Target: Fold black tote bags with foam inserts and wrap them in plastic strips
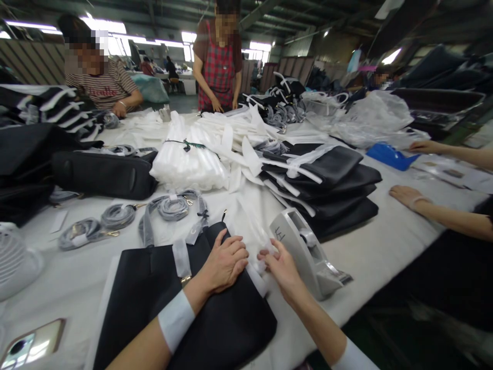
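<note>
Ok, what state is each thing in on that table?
Bag: lying flat
Left hand: resting on bag
Right hand: fingers closed on wrap
Near straps: coiled, banded
White bundle: tied
Black bags: stacked
Phone: camera side up
Tape dispenser: standing

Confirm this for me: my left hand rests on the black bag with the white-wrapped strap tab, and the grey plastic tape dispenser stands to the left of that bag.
The side is wrong: in the head view, the grey plastic tape dispenser stands to the right of the black bag. Your left hand does rest on the bag.
</note>
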`<state>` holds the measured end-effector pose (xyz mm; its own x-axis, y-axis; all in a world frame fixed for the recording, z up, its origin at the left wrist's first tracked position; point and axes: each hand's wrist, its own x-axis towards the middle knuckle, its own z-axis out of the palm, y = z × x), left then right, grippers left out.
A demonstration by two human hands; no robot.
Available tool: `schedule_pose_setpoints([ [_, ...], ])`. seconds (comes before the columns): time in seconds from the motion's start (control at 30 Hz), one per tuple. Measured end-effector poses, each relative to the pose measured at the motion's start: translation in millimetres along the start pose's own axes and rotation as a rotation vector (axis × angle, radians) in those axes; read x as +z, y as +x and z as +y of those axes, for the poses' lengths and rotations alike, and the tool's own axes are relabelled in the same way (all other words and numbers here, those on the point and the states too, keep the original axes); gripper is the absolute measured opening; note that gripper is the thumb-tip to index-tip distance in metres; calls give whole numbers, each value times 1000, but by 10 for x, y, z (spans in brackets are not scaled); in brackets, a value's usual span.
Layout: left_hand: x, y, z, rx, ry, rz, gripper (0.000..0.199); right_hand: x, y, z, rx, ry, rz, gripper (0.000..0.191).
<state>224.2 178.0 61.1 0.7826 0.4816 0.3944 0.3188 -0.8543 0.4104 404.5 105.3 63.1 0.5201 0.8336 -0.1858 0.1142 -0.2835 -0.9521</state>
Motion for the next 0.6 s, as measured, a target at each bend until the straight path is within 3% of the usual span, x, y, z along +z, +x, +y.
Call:
schedule_pose_setpoints([
  [0.1, -2, -3, 2, -7, -10, -3, 30, -44, -27, -88, 167, 248, -38, 58],
  [0.27, -4, -4, 3, -7, 5, -5, 27, -103, -3, -233, 207, 362, -153, 23],
  [0.6, 14, -4, -9, -10, -17, -6, 28, -70, 55, -113, 220, 477, -43, 30],
])
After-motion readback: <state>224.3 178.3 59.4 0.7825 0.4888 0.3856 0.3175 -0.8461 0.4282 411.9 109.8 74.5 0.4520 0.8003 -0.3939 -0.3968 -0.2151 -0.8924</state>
